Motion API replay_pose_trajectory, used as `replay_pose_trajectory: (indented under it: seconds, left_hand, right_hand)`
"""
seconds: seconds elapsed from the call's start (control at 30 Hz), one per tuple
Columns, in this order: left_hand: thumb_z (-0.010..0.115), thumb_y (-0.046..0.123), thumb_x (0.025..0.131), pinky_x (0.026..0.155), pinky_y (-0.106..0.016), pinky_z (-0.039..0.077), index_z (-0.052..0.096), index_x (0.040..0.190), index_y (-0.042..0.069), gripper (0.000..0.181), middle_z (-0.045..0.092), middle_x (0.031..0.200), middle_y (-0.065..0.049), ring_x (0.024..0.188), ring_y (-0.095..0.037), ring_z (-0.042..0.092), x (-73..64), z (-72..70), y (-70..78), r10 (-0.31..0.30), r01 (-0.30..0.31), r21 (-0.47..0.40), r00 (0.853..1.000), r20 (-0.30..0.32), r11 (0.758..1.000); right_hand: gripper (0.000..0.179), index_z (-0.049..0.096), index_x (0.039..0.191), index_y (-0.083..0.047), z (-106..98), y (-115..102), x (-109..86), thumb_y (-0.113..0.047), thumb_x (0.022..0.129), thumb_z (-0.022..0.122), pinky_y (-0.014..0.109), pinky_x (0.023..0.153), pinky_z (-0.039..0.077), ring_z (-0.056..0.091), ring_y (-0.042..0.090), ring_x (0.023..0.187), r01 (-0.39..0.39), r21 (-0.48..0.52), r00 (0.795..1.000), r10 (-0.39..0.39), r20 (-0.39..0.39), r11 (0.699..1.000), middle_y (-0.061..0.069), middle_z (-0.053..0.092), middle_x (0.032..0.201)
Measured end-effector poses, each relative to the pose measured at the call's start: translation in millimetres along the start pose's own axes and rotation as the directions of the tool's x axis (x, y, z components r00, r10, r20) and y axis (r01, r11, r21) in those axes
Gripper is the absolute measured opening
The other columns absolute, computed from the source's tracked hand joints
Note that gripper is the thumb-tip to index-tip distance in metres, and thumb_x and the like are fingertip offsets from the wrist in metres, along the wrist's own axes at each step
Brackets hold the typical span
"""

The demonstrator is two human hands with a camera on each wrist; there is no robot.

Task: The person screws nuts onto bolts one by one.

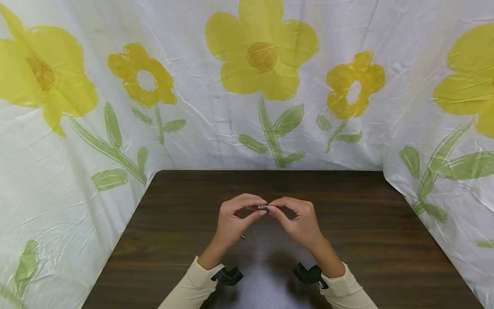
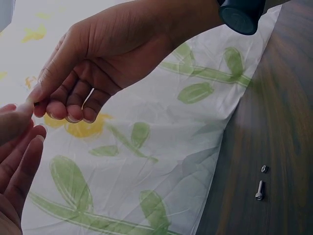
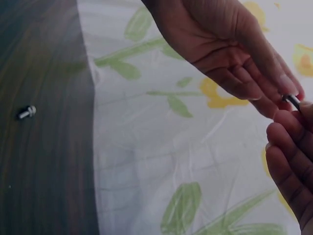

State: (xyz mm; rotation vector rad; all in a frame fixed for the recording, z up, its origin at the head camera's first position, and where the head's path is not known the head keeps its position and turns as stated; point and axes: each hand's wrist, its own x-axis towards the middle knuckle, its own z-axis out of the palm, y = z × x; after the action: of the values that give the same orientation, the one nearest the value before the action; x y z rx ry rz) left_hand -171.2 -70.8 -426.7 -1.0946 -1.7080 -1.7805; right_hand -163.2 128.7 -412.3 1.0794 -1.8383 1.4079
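Observation:
In the head view, a small silver bolt [image 1: 263, 207] is held level between both hands above the table. My left hand [image 1: 237, 214] pinches one end between thumb and fingertips, and my right hand [image 1: 299, 216] pinches the other. Fingertips cover much of the bolt; whether a nut sits on it, I cannot tell. In the right wrist view, a dark, narrow end of the bolt [image 3: 292, 101] shows between the fingertips. Another bolt [image 2: 259, 191] lies on the table in the left wrist view, with a nut [image 2: 264, 169] close by.
A dark wooden table [image 1: 173, 266] lies under the hands. A tiny metal piece [image 1: 242, 237] rests on it beside the left wrist. White cloth with yellow flowers [image 1: 200, 146] hangs around the back and sides. Each wrist wears a black device [image 1: 228, 276].

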Motion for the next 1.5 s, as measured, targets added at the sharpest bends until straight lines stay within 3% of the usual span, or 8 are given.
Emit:
replay_pose_trajectory:
  seconds: [0.17,0.3,0.43,0.67,0.9,1.13,1.33,1.5]
  left_hand:
    - [0.078,-0.017,0.078,0.074,-0.033,0.061,0.076,0.103,-0.001,0.03,0.072,0.099,-0.015,0.09,-0.023,0.071,-0.3,0.1,0.4,-0.001,0.001,0.014,1.0,-0.005,1.0]
    - [0.077,-0.019,0.078,0.072,-0.031,0.061,0.076,0.1,-0.004,0.027,0.073,0.095,-0.015,0.086,-0.02,0.07,1.0,0.4,2.2,-0.025,0.026,0.028,1.0,-0.015,0.999]
    - [0.075,-0.02,0.079,0.072,-0.027,0.06,0.074,0.097,-0.008,0.022,0.073,0.09,-0.016,0.083,-0.015,0.069,2.9,1.5,6.6,-0.074,0.076,0.04,0.997,-0.031,0.996]
    - [0.071,-0.012,0.088,0.068,-0.031,0.06,0.073,0.088,-0.006,0.007,0.07,0.08,-0.017,0.073,-0.021,0.069,3.2,3.3,11.5,-0.175,0.177,0.026,0.983,-0.048,0.984]
    - [0.055,-0.002,0.103,0.066,-0.037,0.061,0.073,0.084,-0.005,0.027,0.071,0.075,-0.018,0.067,-0.032,0.069,0.7,2.2,6.0,-0.249,0.251,0.01,0.966,-0.075,0.968]
    - [0.069,0.009,0.097,0.069,-0.041,0.061,0.069,0.118,-0.004,0.024,0.073,0.1,-0.021,0.084,-0.031,0.072,0.6,-1.8,2.1,-0.136,0.135,-0.031,0.99,-0.037,0.99]
    - [0.081,-0.019,0.073,0.07,-0.041,0.062,0.072,0.11,-0.004,0.041,0.071,0.104,-0.02,0.092,-0.025,0.071,0.7,-2.7,-2.9,-0.004,0.005,-0.027,1.0,0.007,1.0]
    - [0.078,-0.023,0.073,0.071,-0.037,0.062,0.074,0.103,-0.004,0.036,0.07,0.099,-0.018,0.089,-0.022,0.07,0.8,-1.4,-4.0,0.016,-0.016,-0.012,1.0,0.005,1.0]
  right_hand:
    - [0.006,0.076,0.096,-0.005,0,0,0.1,-0.01,0.096,0.071,0.022,0.065,0.058,0.071,0.014,0.07,0.0,0.0,1.0,0.0,0.006,1.0,0.004,0.075,0.083]
    - [0.007,0.075,0.095,-0.004,0,-1,0.7,0.001,0.091,0.074,0.023,0.066,0.058,0.071,0.015,0.07,-0.001,0.0,1.0,0.001,0.007,1.0,0.004,0.074,0.083]
    - [0.017,0.075,0.095,-0.003,0,-1,0.7,0.011,0.085,0.075,0.023,0.067,0.059,0.071,0.015,0.07,0.0,0.003,1.0,0.0,0.01,1.0,0.006,0.074,0.083]
    - [0.003,0.075,0.095,-0.003,2,-1,0.1,-0.002,0.092,0.074,0.024,0.066,0.058,0.071,0.014,0.071,0.006,0.002,1.0,-0.006,0.009,1.0,0.006,0.074,0.082]
    - [0.009,0.075,0.094,-0.003,2,-2,-0.3,0.004,0.089,0.075,0.023,0.064,0.058,0.07,0.013,0.069,-0.018,-0.004,1.0,0.018,0.012,1.0,0.003,0.074,0.082]
    - [0.026,0.075,0.095,-0.006,2,-2,0.6,0.015,0.08,0.076,0.022,0.064,0.057,0.07,0.014,0.069,-0.011,-0.007,1.0,0.011,-0.002,1.0,0.004,0.074,0.081]
    - [0.003,0.075,0.095,-0.003,1,-2,0.9,-0.005,0.093,0.074,0.021,0.065,0.057,0.07,0.016,0.069,-0.003,0.005,1.0,0.003,-0.006,1.0,0.006,0.074,0.082]
    - [0.004,0.075,0.095,-0.004,0,-1,0.5,-0.008,0.094,0.074,0.022,0.065,0.057,0.07,0.017,0.068,-0.004,0.008,1.0,0.004,-0.005,1.0,0.005,0.073,0.081]
